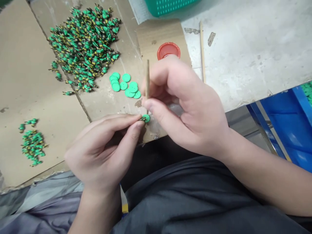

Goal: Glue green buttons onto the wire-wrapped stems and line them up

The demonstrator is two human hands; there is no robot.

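Observation:
Between the thumb and forefinger of my left hand [104, 146] is a small figurine [143, 119], mostly hidden by the fingertips. A round green disc [146, 118] shows right at those fingertips, against the figurine. My right hand [185, 104] pinches a thin wooden stick [147, 76], held nearly upright. Its lower tip reaches the green disc; whether it touches cannot be made out. Just beyond the hands, several loose green discs [126, 77] lie on the cardboard, some overlapping and some with small holes.
A large heap of green, yellow and dark figurines [85, 45] covers the cardboard [19, 74] at upper left; a smaller pile [33, 146] lies lower left. Behind my right hand sits a red dish [168, 49]. Another stick [202, 48], a green basket [168, 8] and blue crates [287, 123] are around.

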